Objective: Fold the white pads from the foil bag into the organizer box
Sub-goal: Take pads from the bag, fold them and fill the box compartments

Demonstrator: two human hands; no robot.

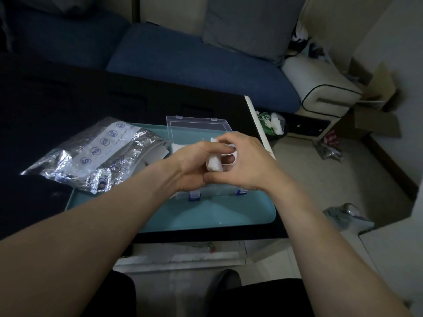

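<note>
Fingers of left hand [194, 165] and right hand [245, 163] pinch one white pad [214, 164] above organizer box [196, 124].

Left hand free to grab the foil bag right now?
Probably not yet. The left hand and right hand both grip the white pad over the organizer box. The path to the foil bag looks unobstructed once the left lets go.

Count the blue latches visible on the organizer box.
2, both on the near front edge of the organizer box: one latch below the left hand, one latch under the right hand. None other shows.
</note>
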